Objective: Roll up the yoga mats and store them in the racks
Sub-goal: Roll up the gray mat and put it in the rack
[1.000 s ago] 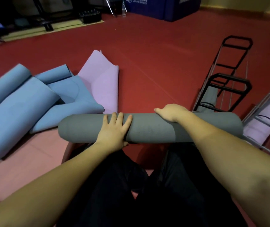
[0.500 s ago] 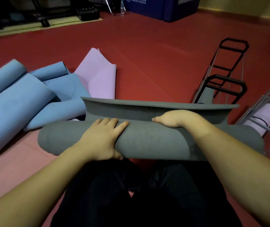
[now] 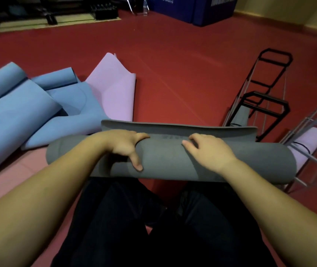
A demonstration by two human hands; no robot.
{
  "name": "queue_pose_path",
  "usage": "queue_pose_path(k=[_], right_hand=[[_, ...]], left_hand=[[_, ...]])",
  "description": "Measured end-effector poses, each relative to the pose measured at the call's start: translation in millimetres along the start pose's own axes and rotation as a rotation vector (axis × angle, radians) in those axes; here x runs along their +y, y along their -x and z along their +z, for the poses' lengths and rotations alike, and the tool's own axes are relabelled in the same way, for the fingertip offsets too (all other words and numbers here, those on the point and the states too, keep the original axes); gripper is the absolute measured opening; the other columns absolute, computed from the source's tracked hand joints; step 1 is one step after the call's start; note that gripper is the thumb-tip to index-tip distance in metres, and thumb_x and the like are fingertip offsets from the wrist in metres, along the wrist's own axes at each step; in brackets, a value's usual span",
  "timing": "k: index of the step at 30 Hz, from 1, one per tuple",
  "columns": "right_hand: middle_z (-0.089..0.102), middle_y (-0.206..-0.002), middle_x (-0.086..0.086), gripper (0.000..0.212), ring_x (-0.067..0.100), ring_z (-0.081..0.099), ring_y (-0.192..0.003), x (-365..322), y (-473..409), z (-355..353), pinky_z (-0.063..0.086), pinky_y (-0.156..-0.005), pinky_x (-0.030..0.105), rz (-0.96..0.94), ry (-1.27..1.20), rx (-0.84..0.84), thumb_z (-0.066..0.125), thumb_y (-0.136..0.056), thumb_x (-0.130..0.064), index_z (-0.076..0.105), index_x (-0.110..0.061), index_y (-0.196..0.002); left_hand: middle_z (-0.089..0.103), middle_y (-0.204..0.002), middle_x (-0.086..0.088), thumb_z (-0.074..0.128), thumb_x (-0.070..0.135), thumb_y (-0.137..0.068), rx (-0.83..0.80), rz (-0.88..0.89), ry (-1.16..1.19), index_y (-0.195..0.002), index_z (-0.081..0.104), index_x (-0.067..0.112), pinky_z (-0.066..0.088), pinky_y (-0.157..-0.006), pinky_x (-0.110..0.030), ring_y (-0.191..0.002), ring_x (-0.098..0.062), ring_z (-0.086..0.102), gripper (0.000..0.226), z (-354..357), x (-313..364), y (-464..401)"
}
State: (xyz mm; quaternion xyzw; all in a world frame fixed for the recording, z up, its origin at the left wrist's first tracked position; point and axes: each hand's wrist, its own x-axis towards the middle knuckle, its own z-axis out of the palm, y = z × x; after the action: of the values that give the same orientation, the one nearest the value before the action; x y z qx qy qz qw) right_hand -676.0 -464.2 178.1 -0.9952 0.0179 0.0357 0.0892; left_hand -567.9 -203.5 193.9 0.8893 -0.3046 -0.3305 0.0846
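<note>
My left hand [image 3: 124,144] and right hand [image 3: 207,151] both curl their grip over the rolled grey mat [image 3: 169,160] above my knees, its loose flap standing behind. Its dark print is too blurred to read. Beyond lie blue mats [image 3: 19,112], a pink mat [image 3: 115,93] and the black rack [image 3: 265,101]. The far blue pad [image 3: 192,10] has unreadable white lettering.

Rolled mat [image 3: 173,160] across lap; loose mats [image 3: 38,112] left on floor [image 3: 173,64]; racks [image 3: 265,101] right.

A red floor [image 3: 173,64] carries everything. Blue mats [image 3: 19,116] and a pink mat [image 3: 115,93] lie at ten o'clock, two wire racks [image 3: 265,97] stand at two o'clock, dark blue pads [image 3: 192,8] at twelve.
</note>
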Motion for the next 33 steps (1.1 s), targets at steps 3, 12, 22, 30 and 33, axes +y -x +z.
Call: queue_pose_path(k=[3,12,22,30,33], right_hand=[[0.062,-0.129,0.002,0.078,0.027,0.053,-0.12,-4.1,4.2,14.3,0.035,-0.102,0.04,0.031,0.168,0.064,0.008,-0.089,-0.069,0.055,-0.024,-0.13],[0.067,-0.114,0.004,0.063,0.027,0.058,-0.109,-1.0,-25.4,13.7,0.039,-0.089,0.04,0.056,0.15,0.039,0.024,-0.096,-0.065,0.065,-0.023,-0.118],[0.061,-0.131,0.014,0.075,0.032,0.056,-0.117,-1.8,-70.1,1.6,0.042,-0.086,0.038,0.077,0.074,-0.263,0.017,-0.097,-0.066,0.062,-0.015,-0.13],[0.054,-0.14,0.016,0.077,0.032,0.052,-0.123,-0.4,-67.5,-20.3,0.038,-0.092,0.038,0.102,0.025,-0.393,0.018,-0.099,-0.064,0.062,-0.009,-0.129],[0.042,-0.152,0.015,0.077,0.03,0.042,-0.136,-2.7,-56.6,-26.8,0.032,-0.108,0.038,0.12,-0.012,-0.44,0.019,-0.1,-0.064,0.051,-0.008,-0.141]], left_hand=[[0.062,-0.124,0.014,0.094,0.039,-0.052,-0.12,-0.005,0.16,-0.132,0.046,0.043,0.046,-0.103,-0.033,-0.117,-0.014,0.058,0.094,-9.6,-4.7,-16.4],[0.045,-0.138,0.015,0.073,0.064,-0.047,0.2,0.111,0.141,-0.146,0.042,0.025,0.031,-0.108,-0.025,-0.127,-0.008,0.042,0.111,1.2,-10.4,-11.5],[0.04,-0.151,-0.024,0.088,0.059,-0.046,0.661,-0.094,-0.54,-0.147,0.03,0.009,0.024,-0.106,-0.07,-0.137,-0.047,0.039,0.126,118.4,7.4,-4.3],[0.051,-0.138,-0.024,0.09,0.057,-0.043,0.669,-0.089,-0.534,-0.143,0.04,0.013,0.037,-0.099,-0.069,-0.127,-0.045,0.049,0.119,98.3,17.3,-6.3],[0.054,-0.135,-0.023,0.086,0.058,-0.045,0.72,-0.026,-0.566,-0.141,0.043,0.013,0.039,-0.099,-0.067,-0.123,-0.044,0.052,0.115,94.3,18.2,7.3]])
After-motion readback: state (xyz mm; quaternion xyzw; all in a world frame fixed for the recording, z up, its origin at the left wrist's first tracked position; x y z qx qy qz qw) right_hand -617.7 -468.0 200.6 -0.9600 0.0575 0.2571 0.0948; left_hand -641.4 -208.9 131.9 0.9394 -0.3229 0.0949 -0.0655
